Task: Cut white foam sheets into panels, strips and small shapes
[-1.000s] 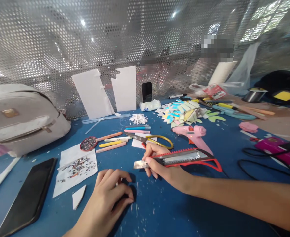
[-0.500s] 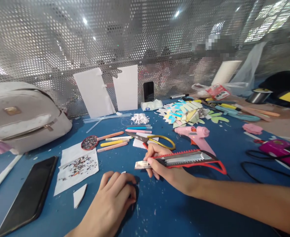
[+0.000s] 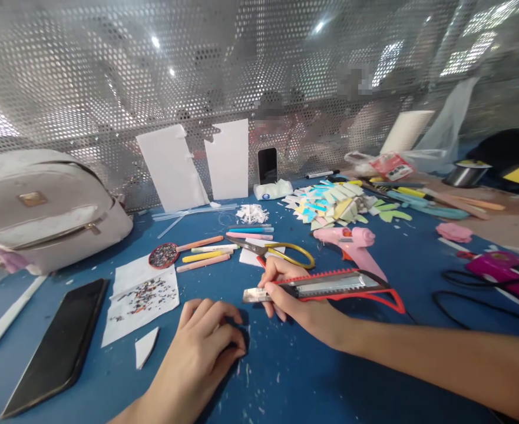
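Observation:
My right hand (image 3: 288,294) is wrapped round the front of a red and black utility knife (image 3: 339,284). The knife lies nearly level, its tip pointing left and its looped handle reaching right above my wrist. My left hand (image 3: 212,341) rests on the blue table to the left of the knife tip, fingers curled and thumb tucked in; whatever they pinch, if anything, is hidden. Behind the knife are gold-handled scissors (image 3: 292,253) on a white paper piece and a pink glue gun (image 3: 347,238). A small white offcut (image 3: 146,347) lies left of my left hand.
At left are a black phone (image 3: 58,347), a white backpack (image 3: 51,206) and a paper sheet (image 3: 120,321) with dark bits. Several markers (image 3: 206,257) lie mid-table. Coloured scraps (image 3: 330,200) are heaped behind. White boards (image 3: 228,162) lean on the perforated metal screen. A black cable (image 3: 445,306) curls at right.
The view has shifted slightly, moving the background a little right and down. My left fingers have shifted slightly, and the small white bit behind them no longer shows. My right hand keeps the knife.

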A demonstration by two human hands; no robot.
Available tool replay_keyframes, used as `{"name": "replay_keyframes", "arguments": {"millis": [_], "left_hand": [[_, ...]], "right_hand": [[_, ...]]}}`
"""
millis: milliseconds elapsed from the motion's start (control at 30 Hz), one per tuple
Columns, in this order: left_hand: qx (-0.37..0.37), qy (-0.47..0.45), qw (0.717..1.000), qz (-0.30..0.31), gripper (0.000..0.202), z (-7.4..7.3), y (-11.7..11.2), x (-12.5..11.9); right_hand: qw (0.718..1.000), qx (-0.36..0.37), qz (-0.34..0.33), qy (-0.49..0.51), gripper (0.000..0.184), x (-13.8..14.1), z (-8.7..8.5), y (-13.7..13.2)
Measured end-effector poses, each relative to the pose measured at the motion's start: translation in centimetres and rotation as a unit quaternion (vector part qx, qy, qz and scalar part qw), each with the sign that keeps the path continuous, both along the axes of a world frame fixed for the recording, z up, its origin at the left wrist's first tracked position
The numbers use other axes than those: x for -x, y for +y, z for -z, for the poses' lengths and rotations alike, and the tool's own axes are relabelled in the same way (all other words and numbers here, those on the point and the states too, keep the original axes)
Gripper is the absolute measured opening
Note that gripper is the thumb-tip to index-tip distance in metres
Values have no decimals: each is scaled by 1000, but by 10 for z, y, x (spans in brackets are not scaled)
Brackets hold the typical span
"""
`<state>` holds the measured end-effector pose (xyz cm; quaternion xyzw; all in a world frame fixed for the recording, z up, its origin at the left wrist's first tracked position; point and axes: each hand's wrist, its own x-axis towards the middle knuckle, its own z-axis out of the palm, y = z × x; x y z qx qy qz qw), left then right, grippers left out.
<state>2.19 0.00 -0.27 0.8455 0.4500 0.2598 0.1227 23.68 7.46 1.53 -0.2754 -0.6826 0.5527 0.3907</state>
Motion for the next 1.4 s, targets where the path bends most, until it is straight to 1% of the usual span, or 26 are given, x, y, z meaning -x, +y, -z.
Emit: {"name": "replay_keyframes", "arguments": {"millis": [100,167,233,267,300,333,367,433,500,567,633,667,733,800,867,933,1000,1100,1167,1233,1300,1333,1367,1400], "left_hand": [[-4,-2,1000,7,18,2,2,0],[-29,3,999,21,18,-3,8,5],[-79,2,996,30,16,-14,19,13],[-102,-6,994,23,15,-21,26,18],[-123,-21,992,-2,15,-28,35,22],[-151,-47,987,-39,14,-36,46,26],[-159,-58,984,-56,12,-43,57,27],[-164,-73,982,-64,13,-56,85,24],[-162,-82,981,-68,12,-66,118,12],[-159,-87,980,-76,12,-72,154,-7],[-150,-78,982,-82,16,-73,191,-27],[-139,-66,985,-79,19,-71,208,-36],[-115,-39,990,-78,23,-61,236,-50],[-92,-13,992,-84,27,-47,255,-58],[-76,12,993,-87,28,-34,266,-60],[-73,32,993,-85,28,-27,271,-58],[-85,46,992,-83,29,-28,273,-55],[-117,55,988,-81,30,-44,268,-49],[-137,56,986,-74,30,-57,255,-43],[-148,57,986,-57,32,-68,233,-36],[-151,67,986,-36,34,-74,200,-26],[-151,80,985,-24,32,-75,181,-20],[-150,95,984,-16,27,-74,160,-13],[-144,112,983,-7,26,-71,138,-6]], "right_hand": [[1000,-7,4,-5,17,0,-1,-1],[1000,-16,4,-10,16,0,-1,-3],[999,-39,7,-16,13,-1,1,-8],[998,-57,11,-20,12,-1,3,-10],[996,-81,17,-25,10,-2,4,-12],[994,-107,20,-29,8,-2,6,-14],[990,-136,21,-32,6,-2,8,-16],[980,-194,14,-29,6,-1,10,-17],[967,-255,-2,-16,9,0,11,-16],[951,-307,-11,-7,11,1,12,-15],[940,-341,-19,-10,12,2,12,-14],[937,-349,-21,-13,13,3,12,-14],[934,-357,-27,-18,13,3,12,-14],[934,-356,-27,-18,12,3,12,-15],[935,-355,-16,-16,12,3,12,-15],[934,-356,-7,-13,12,4,12,-14],[932,-361,-5,-11,13,4,12,-14],[930,-368,-8,-6,14,4,13,-13],[930,-368,-12,-8,14,3,13,-13],[931,-366,-12,-14,12,2,13,-13],[931,-364,-12,-19,11,2,12,-13],[931,-364,-14,-19,11,2,12,-13],[932,-362,-16,-19,11,2,11,-13],[932,-361,-17,-21,11,2,10,-13]]}}
